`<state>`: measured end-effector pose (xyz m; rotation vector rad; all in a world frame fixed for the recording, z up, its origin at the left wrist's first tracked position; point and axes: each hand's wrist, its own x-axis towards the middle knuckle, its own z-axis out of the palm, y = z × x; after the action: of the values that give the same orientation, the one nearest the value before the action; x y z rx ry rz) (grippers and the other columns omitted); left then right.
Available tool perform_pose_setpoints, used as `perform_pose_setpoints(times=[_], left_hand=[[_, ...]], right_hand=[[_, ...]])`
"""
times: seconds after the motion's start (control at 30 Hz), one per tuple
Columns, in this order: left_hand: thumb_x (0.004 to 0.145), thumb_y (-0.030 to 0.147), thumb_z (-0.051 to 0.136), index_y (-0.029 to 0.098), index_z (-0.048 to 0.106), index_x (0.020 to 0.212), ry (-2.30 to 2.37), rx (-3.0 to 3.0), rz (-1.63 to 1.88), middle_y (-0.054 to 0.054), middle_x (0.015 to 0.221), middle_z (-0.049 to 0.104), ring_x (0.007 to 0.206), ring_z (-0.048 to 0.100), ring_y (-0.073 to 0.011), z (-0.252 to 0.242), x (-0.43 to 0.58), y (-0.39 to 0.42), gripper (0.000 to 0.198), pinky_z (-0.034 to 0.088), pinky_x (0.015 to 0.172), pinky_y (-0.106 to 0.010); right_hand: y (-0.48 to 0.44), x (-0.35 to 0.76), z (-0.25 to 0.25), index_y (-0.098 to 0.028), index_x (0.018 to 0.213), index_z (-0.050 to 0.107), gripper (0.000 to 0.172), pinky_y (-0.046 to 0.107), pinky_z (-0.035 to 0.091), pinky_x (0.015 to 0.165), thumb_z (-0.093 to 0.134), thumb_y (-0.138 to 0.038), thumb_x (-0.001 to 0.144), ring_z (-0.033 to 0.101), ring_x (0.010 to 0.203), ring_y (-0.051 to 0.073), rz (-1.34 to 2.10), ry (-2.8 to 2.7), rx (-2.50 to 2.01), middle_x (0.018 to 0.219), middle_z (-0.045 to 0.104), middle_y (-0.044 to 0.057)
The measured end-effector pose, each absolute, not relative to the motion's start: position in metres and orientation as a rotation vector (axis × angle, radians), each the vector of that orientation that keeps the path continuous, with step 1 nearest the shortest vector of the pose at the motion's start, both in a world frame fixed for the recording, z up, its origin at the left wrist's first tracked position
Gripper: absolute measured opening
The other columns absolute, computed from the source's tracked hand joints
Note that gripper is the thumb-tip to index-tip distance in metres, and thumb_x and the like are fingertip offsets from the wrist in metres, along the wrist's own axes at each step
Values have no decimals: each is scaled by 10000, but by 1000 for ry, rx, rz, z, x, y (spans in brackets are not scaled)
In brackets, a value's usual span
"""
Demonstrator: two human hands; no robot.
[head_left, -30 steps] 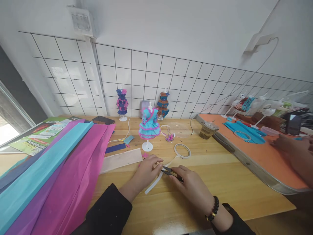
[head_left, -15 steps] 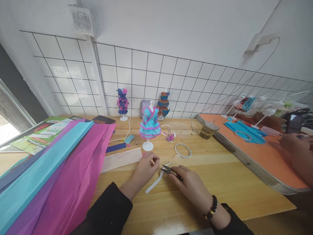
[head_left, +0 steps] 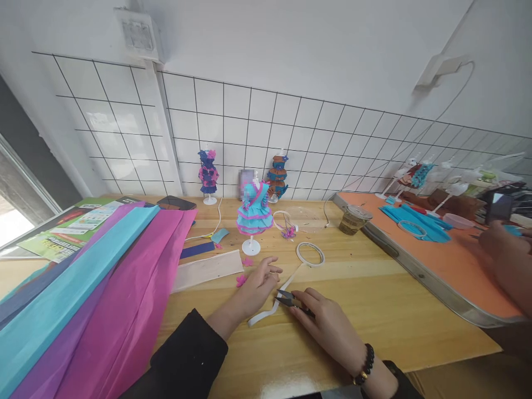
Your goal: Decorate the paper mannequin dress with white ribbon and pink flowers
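My left hand [head_left: 258,285] hovers over the table with its fingers stretched out and apart, nothing seen in them. Dark thread snips [head_left: 286,300] are gripped in my right hand [head_left: 326,324], their blades pointing left across a narrow white tape strip [head_left: 261,317]. That strip runs up toward a ring-shaped tape roll [head_left: 310,254] lying flat. Beside my left hand are small pink paper flowers [head_left: 241,281] and a pale paper strip [head_left: 210,269]. Behind them stands a miniature dress form in a blue and pink ruffled dress [head_left: 254,216].
Large coloured paper sheets [head_left: 137,282] cover the left side. Two more dressed forms, one navy and pink [head_left: 208,173], stand by the wall. A lidded plastic cup [head_left: 354,220] sits near an orange table [head_left: 449,271], where another person's hand [head_left: 502,246] shows.
My left hand has gone from a pinch beside the snips to spread fingers, uncovering the pink flowers. The tape's lower end has curled a little. My right hand has shifted slightly.
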<state>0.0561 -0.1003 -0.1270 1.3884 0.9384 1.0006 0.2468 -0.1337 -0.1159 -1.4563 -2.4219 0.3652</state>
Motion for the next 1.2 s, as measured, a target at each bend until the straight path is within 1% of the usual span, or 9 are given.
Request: perform_pose_setpoints(times=[0.1, 0.17, 0.33, 0.5, 0.67, 0.8, 0.9, 1.03, 1.2], left_hand=[[854, 302, 417, 232, 277, 1337, 918, 1341, 988, -131, 1222, 480, 866, 590, -161, -134, 58, -97, 508, 455, 797, -357], [831, 260, 451, 251, 227, 1363, 881, 1254, 974, -141, 1241, 465, 762, 600, -129, -139, 62, -95, 578, 471, 720, -328], [709, 143, 575, 235, 222, 1360, 877, 1117, 1047, -138, 1183, 508, 627, 571, -61, -144, 74, -87, 746, 461, 657, -260], [623, 54, 582, 214, 232, 1355, 931, 1130, 1018, -125, 1115, 522, 534, 523, -24, -143, 83, -83, 827, 417, 553, -203], [613, 27, 558, 239, 217, 1366, 942, 1192, 1043, -113, 1108, 502, 545, 507, -16, -146, 89, -82, 853, 427, 577, -210], [605, 13, 556, 266, 185, 1381, 959, 1214, 1077, -108, 1129, 472, 556, 507, -10, -146, 93, -82, 896, 418, 578, -200], [613, 17, 565, 278, 173, 1387, 984, 1229, 1113, -95, 1121, 471, 560, 502, -4, -147, 93, -80, 907, 416, 593, -193], [633, 25, 564, 270, 152, 1394, 1026, 1233, 1116, -106, 1138, 470, 572, 512, -8, -148, 90, -79, 900, 431, 631, -206], [644, 37, 548, 254, 198, 1383, 1065, 1264, 1125, -105, 1134, 484, 548, 492, -5, -144, 87, -81, 846, 419, 605, -198]], right_hand=[[-135, 250, -120, -213, 1094, 548, 257, 290, 471, 668, 428, -305, 886, 603, 754, 175, 361, -2382, -1403, 880, 592, 55], [-135, 253, -122, -205, 1106, 537, 261, 284, 472, 668, 425, -299, 890, 599, 745, 167, 355, -2352, -1378, 881, 587, 57], [-135, 259, -127, -216, 1132, 525, 271, 276, 477, 658, 437, -297, 889, 590, 725, 155, 341, -2352, -1324, 851, 579, 44], [-134, 265, -133, -233, 1158, 518, 286, 289, 486, 684, 458, -280, 882, 590, 762, 165, 246, -2408, -1291, 870, 586, 46], [-131, 272, -141, -222, 1123, 539, 264, 312, 487, 688, 488, -277, 870, 585, 768, 180, 85, -2458, -1251, 877, 597, 59], [-133, 275, -144, -173, 1086, 552, 241, 327, 484, 672, 483, -264, 874, 583, 756, 187, -73, -2462, -1185, 871, 609, 83], [-138, 276, -145, -165, 1080, 551, 230, 324, 479, 649, 470, -246, 881, 582, 734, 182, -145, -2478, -1082, 855, 617, 84], [-138, 284, -142, -172, 1095, 553, 246, 317, 492, 693, 466, -254, 880, 586, 783, 176, -42, -2483, -1086, 887, 612, 87], [-126, 300, -129, -200, 1114, 572, 277, 332, 493, 761, 473, -234, 857, 574, 867, 189, 115, -2542, -1199, 964, 596, 99]])
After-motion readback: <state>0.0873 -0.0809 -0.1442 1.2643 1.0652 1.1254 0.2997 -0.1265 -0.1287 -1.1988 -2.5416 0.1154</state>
